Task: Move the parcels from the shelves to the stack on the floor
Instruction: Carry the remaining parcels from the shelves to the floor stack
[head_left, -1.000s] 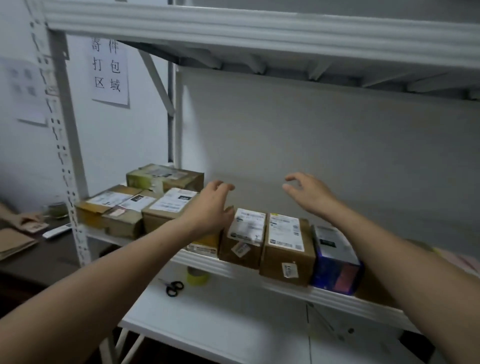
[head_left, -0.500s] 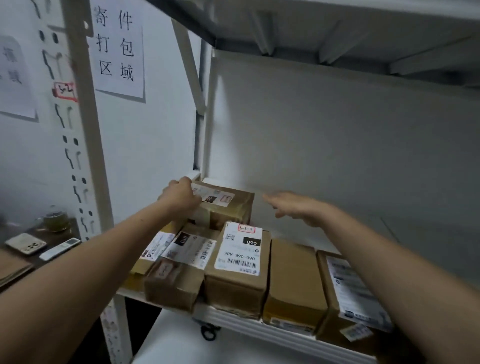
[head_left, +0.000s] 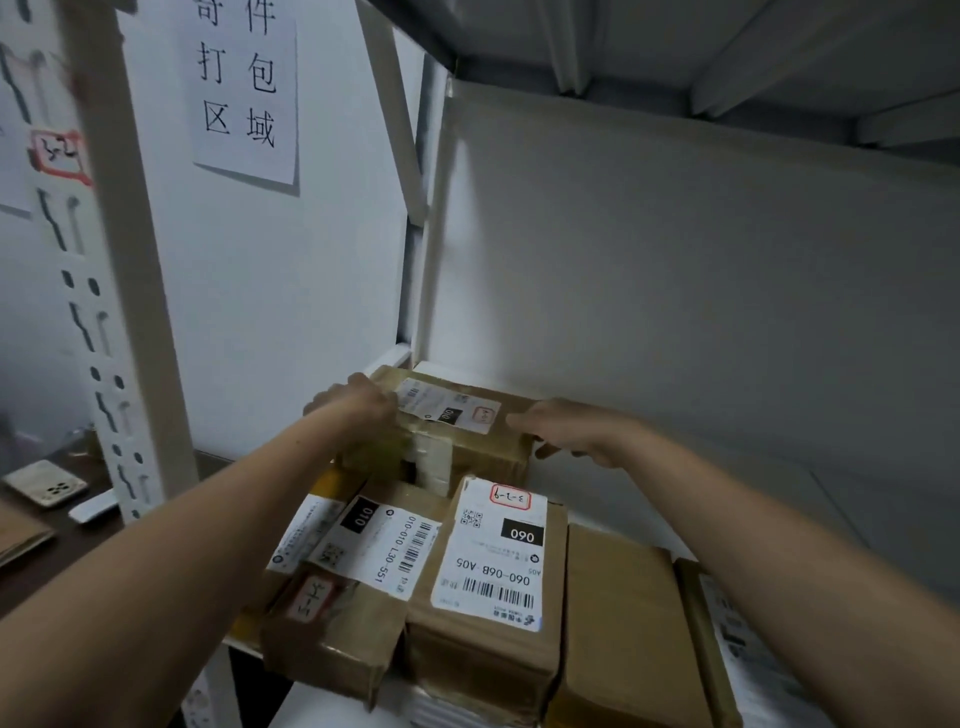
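A brown cardboard parcel (head_left: 488, 451) with a white label sits at the back left corner of the shelf (head_left: 613, 493). My left hand (head_left: 358, 408) curls over the parcel's left edge. My right hand (head_left: 569, 428) is at its right edge, fingers on top and thumb against the side. In front of it lie more parcels: one labelled 060 (head_left: 493, 571), one labelled 010 (head_left: 363, 566), and a plain brown one (head_left: 618, 623). No floor stack is in view.
A white perforated shelf upright (head_left: 130, 312) stands close on the left, with a diagonal brace (head_left: 395, 119) behind it. The upper shelf (head_left: 675, 41) hangs low overhead. A dark desk (head_left: 47, 561) at the left holds a phone (head_left: 47, 486) and a remote (head_left: 93, 506).
I have leaned in closer to the shelf. Both hands reached past the front parcels to the back one; the right hand has now arrived at its right edge.
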